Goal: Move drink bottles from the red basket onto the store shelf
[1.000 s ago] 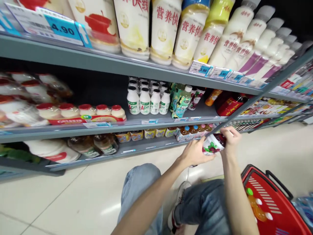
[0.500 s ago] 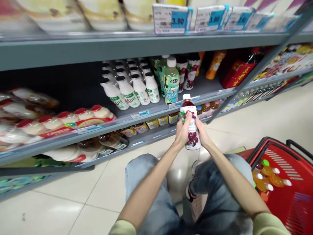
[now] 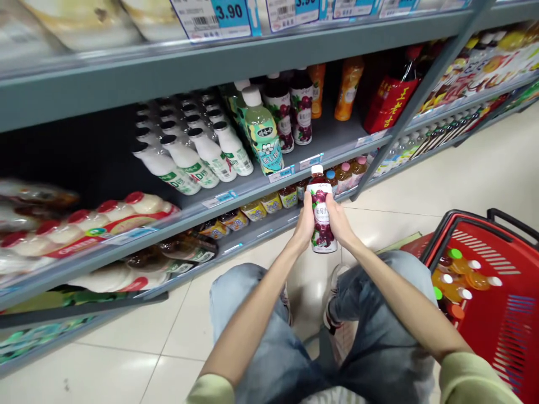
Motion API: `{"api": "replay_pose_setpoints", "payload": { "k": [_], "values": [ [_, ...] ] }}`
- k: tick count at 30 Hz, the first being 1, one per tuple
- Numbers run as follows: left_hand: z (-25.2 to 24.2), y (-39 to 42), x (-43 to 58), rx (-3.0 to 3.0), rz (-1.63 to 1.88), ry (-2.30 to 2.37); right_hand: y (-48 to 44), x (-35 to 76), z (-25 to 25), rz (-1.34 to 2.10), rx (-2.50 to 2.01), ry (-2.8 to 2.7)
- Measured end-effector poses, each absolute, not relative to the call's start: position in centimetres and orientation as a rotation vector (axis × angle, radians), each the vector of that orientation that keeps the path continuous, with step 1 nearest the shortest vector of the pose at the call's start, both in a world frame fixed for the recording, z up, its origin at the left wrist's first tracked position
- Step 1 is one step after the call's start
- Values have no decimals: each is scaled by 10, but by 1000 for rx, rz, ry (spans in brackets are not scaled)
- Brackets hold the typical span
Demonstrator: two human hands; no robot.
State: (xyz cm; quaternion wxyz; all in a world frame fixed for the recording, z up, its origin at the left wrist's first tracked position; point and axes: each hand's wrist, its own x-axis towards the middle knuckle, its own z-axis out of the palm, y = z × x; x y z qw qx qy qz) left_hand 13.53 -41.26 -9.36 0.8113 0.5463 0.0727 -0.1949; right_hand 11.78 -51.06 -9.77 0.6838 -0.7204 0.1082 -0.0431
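Note:
A bottle of grape juice (image 3: 323, 220) with a white cap and a grape-printed label is held upright between both hands, in front of the shelf. My left hand (image 3: 305, 222) grips its left side and my right hand (image 3: 339, 222) its right side, with the label facing me. Behind it on the shelf stand two matching grape juice bottles (image 3: 302, 109). Beside those is a green bottle (image 3: 264, 134) with a white cap. Further left are several white milk-drink bottles (image 3: 227, 151) with black caps.
A red shopping basket (image 3: 484, 342) holding several orange drink bottles (image 3: 465, 275) stands at my right. The grey shelf edge (image 3: 236, 67) runs above. Red-capped bottle packs (image 3: 105, 216) lie at the left, and a red jug (image 3: 389, 101) stands at the right.
My view has shifted so the shelf goods sit further left. The left thumb has moved off the label's front to the bottle's side; both hands still hold the bottle.

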Motion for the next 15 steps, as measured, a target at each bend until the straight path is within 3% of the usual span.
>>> {"api": "replay_pose_setpoints", "payload": {
  "k": [15],
  "values": [
    [-96,-423,130,1032,-509,121,-527,113,-107,-94,-1658,259]
  ]
}}
